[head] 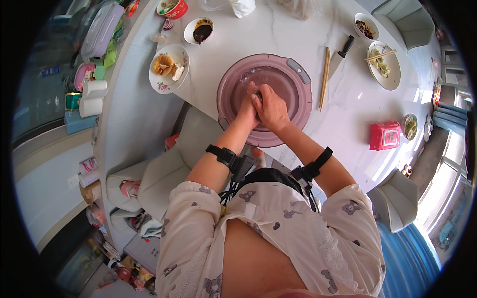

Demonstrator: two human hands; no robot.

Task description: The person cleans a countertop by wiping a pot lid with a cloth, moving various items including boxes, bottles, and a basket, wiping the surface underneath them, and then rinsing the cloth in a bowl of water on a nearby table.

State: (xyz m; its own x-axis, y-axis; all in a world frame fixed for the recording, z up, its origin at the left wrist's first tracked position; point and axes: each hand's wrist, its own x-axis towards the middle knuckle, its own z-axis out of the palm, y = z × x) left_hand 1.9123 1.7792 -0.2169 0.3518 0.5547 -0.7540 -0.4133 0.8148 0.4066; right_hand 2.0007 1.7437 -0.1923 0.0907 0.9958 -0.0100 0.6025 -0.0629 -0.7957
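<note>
A round pink plastic basin (pixel 299 108) with water in it stands at the edge of a white marble-patterned table (pixel 290 33). Over the basin my left hand (pixel 248 106) and my right hand (pixel 273 107) press together, fingers curled against each other. Something small and dark shows between them; what it is I cannot tell. To the right of the basin lie a pair of wooden chopsticks (pixel 325 80) and a kitchen knife (pixel 340 59) with a black handle.
A floral plate (pixel 163 86) with food and a bowl of dark sauce (pixel 202 31) stand left. At right are an oval dish (pixel 391 80), a small bowl (pixel 366 28), a bowl (pixel 410 127) and a pink wipes pack (pixel 385 136). Grey chairs (pixel 160 178) flank the table.
</note>
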